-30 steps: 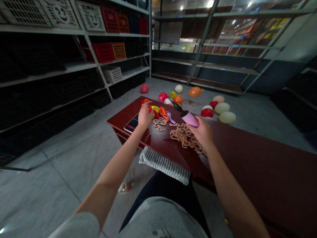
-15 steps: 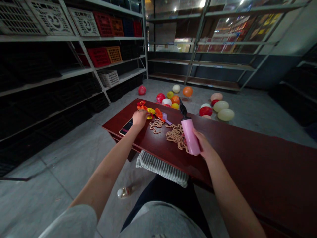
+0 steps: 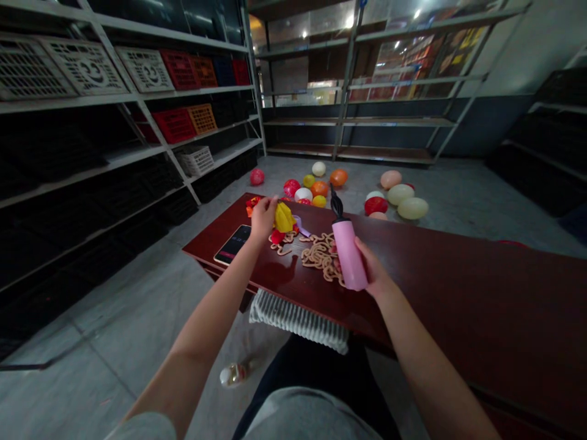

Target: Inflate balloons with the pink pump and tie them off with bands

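My left hand is raised a little over the far left of the dark red table, its fingers closed on a limp yellow balloon. Something red hangs or lies just below the balloon; I cannot tell if it is joined. In my right hand is a pink balloon pump with a black nozzle end, tilted with the nozzle pointing away. Between the hands, a heap of tan curly strings lies on the tabletop. A lilac strip-like piece rests behind it. Red and orange uninflated balloons lie beyond my left hand.
A phone lies at the table's left end. Inflated balloons are scattered on the floor behind the table. Shelves with crates stand at left. A grey ribbed cloth hangs at the near edge; a bottle is on the floor.
My left hand has lifted from the balloon pile with the yellow balloon in its fingers. My right hand keeps the pump in nearly the same place. The view has tilted up slightly.
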`<state>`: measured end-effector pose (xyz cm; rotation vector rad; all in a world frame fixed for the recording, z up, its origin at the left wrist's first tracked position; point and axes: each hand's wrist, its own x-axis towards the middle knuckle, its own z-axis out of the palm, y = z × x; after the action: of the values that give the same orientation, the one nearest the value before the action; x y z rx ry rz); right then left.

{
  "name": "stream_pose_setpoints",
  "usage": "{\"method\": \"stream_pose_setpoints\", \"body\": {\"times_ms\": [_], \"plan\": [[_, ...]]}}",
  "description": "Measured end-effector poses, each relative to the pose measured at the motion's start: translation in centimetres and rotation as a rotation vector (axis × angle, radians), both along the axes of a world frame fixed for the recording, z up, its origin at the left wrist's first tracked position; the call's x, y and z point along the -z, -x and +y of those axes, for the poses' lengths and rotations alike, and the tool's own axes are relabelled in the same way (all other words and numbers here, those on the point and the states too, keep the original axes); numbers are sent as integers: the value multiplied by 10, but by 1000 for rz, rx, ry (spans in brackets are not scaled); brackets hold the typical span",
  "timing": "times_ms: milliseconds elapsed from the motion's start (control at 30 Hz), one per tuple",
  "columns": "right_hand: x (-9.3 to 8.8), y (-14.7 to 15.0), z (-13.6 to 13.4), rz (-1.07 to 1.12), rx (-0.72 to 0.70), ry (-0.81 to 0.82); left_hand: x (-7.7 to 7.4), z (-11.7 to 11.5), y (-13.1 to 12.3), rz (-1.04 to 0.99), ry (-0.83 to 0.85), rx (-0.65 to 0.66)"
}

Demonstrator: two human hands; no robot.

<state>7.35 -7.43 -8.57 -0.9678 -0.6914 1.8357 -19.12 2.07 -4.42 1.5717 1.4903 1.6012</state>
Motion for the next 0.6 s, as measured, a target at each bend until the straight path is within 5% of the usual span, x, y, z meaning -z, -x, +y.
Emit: {"method": "stream_pose_setpoints", "body": {"times_ms": [300, 600], "plan": [[13, -10, 1, -4, -35, -116, 33, -13, -101, -446, 197, 408], [18, -12, 0, 87, -178, -89, 69, -6, -119, -436, 200, 452]]}}
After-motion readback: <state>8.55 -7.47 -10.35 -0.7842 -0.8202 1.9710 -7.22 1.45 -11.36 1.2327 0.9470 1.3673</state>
